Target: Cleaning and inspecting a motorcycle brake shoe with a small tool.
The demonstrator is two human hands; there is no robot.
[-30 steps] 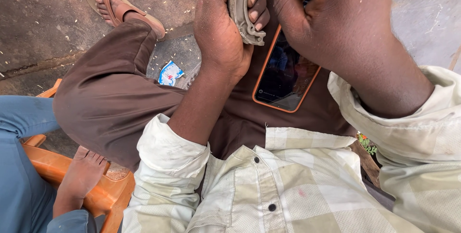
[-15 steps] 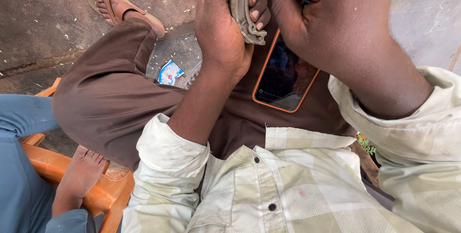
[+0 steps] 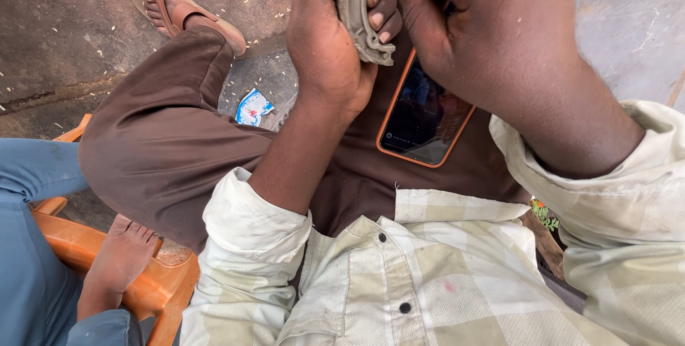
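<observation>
Resting across brown-trousered lap (image 3: pixel 164 146), orange-cased phone (image 3: pixel 427 114) lies screen up. Above it, left hand (image 3: pixel 325 39) is wrapped around curved, worn metal shoe (image 3: pixel 357 7); right hand (image 3: pixel 485 32) curls beside it, grip unclear.

I take this for an outdoor roadside repair spot: I see bare dirt ground (image 3: pixel 64 46) strewn with grain husks, a concrete slab (image 3: pixel 628 25), an orange wooden stool (image 3: pixel 153 292), and sandalled feet (image 3: pixel 175 7).
</observation>
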